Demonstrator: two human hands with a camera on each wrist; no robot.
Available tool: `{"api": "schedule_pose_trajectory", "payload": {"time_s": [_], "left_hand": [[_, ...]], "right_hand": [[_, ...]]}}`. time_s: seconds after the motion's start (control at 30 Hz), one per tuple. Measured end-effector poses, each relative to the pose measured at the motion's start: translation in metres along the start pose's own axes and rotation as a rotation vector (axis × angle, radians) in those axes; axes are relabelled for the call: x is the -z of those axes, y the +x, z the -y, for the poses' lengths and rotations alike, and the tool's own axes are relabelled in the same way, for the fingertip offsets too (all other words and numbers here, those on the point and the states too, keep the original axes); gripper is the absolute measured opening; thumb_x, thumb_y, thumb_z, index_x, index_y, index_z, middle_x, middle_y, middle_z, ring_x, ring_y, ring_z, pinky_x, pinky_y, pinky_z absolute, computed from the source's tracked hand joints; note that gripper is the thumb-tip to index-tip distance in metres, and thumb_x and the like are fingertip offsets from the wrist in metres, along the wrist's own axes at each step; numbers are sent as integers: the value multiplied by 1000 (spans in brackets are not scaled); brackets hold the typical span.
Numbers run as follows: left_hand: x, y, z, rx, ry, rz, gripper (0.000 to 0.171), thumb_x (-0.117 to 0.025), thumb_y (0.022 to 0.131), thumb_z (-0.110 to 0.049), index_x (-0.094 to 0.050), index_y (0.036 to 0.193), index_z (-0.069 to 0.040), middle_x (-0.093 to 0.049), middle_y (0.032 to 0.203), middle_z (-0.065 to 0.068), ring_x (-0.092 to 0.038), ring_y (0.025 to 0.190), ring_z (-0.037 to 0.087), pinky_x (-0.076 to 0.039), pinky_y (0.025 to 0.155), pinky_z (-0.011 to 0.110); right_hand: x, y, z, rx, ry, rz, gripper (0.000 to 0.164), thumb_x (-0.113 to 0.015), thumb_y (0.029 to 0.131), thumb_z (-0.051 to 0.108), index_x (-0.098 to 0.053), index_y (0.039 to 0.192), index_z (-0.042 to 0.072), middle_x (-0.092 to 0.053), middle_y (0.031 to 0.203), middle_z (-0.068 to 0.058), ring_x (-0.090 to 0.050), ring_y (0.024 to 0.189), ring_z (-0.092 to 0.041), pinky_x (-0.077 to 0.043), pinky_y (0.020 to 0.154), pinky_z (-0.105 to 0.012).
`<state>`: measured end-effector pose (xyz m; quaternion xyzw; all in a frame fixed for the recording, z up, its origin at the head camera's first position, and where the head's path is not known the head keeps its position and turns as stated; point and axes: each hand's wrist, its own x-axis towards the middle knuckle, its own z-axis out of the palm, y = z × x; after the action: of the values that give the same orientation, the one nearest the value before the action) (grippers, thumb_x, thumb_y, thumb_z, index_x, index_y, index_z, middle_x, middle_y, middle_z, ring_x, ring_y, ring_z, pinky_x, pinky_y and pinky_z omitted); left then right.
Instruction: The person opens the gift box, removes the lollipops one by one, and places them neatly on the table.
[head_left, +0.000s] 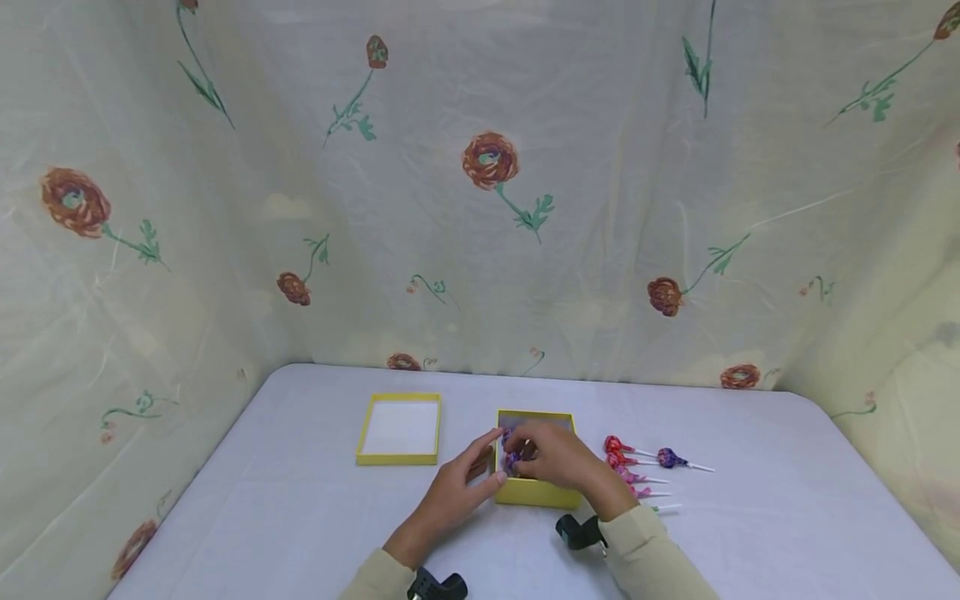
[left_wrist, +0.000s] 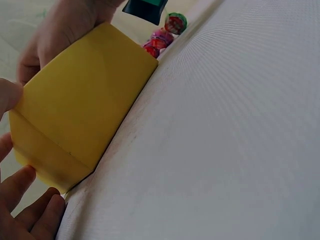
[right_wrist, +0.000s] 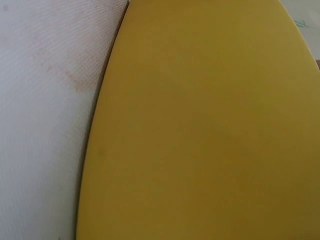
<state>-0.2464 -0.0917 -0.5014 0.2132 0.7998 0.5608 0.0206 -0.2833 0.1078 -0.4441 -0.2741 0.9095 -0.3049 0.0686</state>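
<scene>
A yellow box (head_left: 537,493) without its lid stands on the table in the head view. My left hand (head_left: 457,487) is at its left side, thumb and fingers spread; in the left wrist view those fingertips (left_wrist: 26,172) touch the yellow side wall. My right hand (head_left: 558,457) reaches in over the box's right side with curled fingers. Between its thumb and fingers shows a purple-wrapped lollipop (head_left: 513,460), partly covered. More purple wrapper is by the left index fingertip. The right wrist view is mostly filled by the box's yellow wall (right_wrist: 200,125).
The yellow-rimmed lid (head_left: 397,459) lies at the left, its white inside up. Right of the box, several lollipops lie with sticks pointing right: red (head_left: 613,445), pink (head_left: 630,476) and, farther out, a purple one (head_left: 667,457). A flowered cloth (head_left: 585,250) hangs behind the table.
</scene>
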Motion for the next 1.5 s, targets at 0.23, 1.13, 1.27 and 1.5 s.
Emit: {"api": "schedule_pose_trajectory", "payload": {"time_s": [0.23,1.13,1.27,1.5], "left_hand": [[-3,2,1,22,-26,10,59,-58,96,-23,-34,151,-21,-35,153,9,-40,135,31,-39,110,43],[-3,2,1,49,29,-9,59,-58,96,-35,-34,150,-31,-36,153,2,-43,134,27,-41,109,37],[-2,2,0,50,28,-10,59,-59,96,-34,-35,150,-31,-36,153,0,-42,135,25,-41,109,36],[-2,1,0,46,30,-15,59,-59,96,-34,-35,149,-33,-35,153,-3,-42,135,24,-40,109,35]], "right_hand": [[1,-4,-3,79,23,-51,17,-71,86,6,-68,102,9,-63,94,1,-60,84,-16,-56,70,-25],[47,-43,2,180,-62,-277,26,-72,84,6,-68,107,16,-64,103,3,-64,91,-13,-58,84,-36],[52,-53,-2,133,-73,-278,26,-72,84,6,-67,107,18,-66,104,5,-64,92,-12,-58,86,-37],[61,-71,-13,79,-117,-295,25,-73,83,5,-68,105,16,-66,104,5,-62,89,-12,-59,80,-33]]}}
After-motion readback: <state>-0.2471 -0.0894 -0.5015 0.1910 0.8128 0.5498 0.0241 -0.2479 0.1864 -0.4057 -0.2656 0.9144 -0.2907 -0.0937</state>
